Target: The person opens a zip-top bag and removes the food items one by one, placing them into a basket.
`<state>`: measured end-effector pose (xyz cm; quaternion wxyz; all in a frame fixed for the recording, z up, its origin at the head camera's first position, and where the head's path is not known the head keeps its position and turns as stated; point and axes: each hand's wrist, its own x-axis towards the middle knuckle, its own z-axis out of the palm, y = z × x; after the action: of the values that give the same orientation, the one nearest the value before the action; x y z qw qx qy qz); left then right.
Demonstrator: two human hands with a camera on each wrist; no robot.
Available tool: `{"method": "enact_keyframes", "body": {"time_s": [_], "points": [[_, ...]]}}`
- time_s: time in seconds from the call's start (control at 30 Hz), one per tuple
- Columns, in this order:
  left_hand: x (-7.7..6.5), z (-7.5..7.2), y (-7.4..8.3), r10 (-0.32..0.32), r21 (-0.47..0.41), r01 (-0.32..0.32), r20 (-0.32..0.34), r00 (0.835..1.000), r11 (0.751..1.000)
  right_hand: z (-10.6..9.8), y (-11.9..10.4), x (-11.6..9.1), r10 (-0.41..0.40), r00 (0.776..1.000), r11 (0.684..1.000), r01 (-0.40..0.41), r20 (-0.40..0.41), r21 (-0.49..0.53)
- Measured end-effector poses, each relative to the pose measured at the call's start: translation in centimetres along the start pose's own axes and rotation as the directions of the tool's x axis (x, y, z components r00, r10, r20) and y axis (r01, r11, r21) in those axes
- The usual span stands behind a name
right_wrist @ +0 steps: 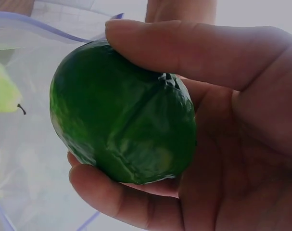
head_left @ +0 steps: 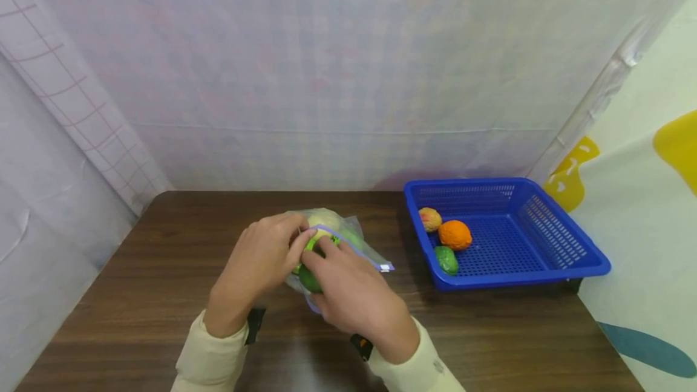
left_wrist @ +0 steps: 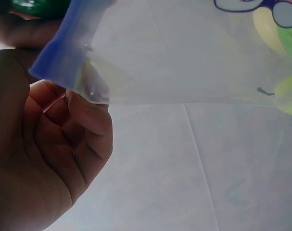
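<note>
A clear zip bag [head_left: 371, 248] with a purple-blue edge lies toward the middle of the table, pale and green fruit showing through it. My left hand [head_left: 261, 256] pinches the bag at its mouth; in the left wrist view the blue zip end [left_wrist: 57, 57] lies between thumb and fingers. A glossy dark green fruit [right_wrist: 121, 115], rounded and creased, is gripped between the thumb and fingers of my right hand [head_left: 362, 295], right at the bag's opening. Inside the bag, a yellow-green pear [right_wrist: 8, 94] with a dark stem shows in the right wrist view.
To the right stands a blue plastic basket [head_left: 523, 272] with perforated walls. Along its left side lie an orange [head_left: 455, 235], a yellow-red fruit [head_left: 430, 219] and a green fruit [head_left: 446, 260]. A white curtain [head_left: 327, 77] hangs behind the brown wooden table [head_left: 158, 295].
</note>
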<state>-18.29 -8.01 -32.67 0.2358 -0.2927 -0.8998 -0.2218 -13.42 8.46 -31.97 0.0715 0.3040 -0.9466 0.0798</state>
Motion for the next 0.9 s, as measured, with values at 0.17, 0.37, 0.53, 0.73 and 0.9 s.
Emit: {"method": "enact_keyframes", "body": {"time_s": [0.17, 0.37, 0.53, 0.73, 0.9], "points": [[0.0, 0.0, 0.0, 0.0, 0.007, 0.0, -0.003, 1.0, 1.0, -0.6, -0.2, -0.5, -0.022, 1.0, 1.0, 0.022, -0.022, 0.003], [0.1, 0.0, -0.1, 0.005, 0.009, -0.005, -0.007, 1.0, 1.0, -1.1, -0.1, -0.9, -0.045, 0.998, 0.999, 0.047, -0.05, 0.024], [0.0, 0.0, -0.1, 0.006, 0.011, -0.005, -0.004, 1.0, 1.0, -1.5, -0.1, -1.4, -0.064, 0.996, 0.997, 0.067, -0.068, 0.038], [-0.1, -0.1, -0.2, 0.005, 0.004, -0.005, -0.009, 1.0, 1.0, -2.1, 0.1, -2.1, -0.078, 0.99, 0.995, 0.084, -0.115, 0.047], [-0.2, -0.2, -0.3, 0.011, 0.01, -0.01, -0.019, 1.0, 1.0, -2.5, 0.3, -2.6, -0.104, 0.985, 0.992, 0.113, -0.14, 0.055]]}}
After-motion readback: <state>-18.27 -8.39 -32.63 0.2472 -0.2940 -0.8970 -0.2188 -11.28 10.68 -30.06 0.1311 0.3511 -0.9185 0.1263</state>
